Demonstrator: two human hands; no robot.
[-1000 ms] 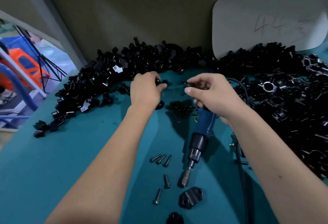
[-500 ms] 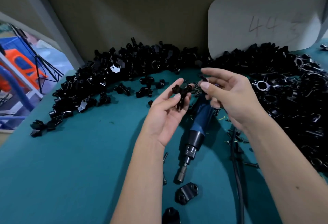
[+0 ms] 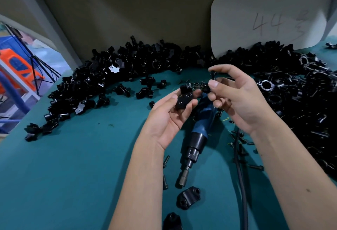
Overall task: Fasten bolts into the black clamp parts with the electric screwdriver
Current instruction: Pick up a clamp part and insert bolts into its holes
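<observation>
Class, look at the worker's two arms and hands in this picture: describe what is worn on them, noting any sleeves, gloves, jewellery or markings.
Both forearms are bare for as far as the frame shows; no sleeve shows. The left hand and right hand wear no gloves, and no rings, watch or wristbands show. The only mark visible is a small dark spot on the right forearm.

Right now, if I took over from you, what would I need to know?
Left hand: holds one black clamp part in its fingers, palm up.
Right hand: pinches a small dark piece, probably a bolt, just right of that part.
Electric screwdriver: lies untouched on the teal table, under the hands.
Loose bolts beside it.
Done: part picked.
Left: seat the bolt, drive it.
</observation>
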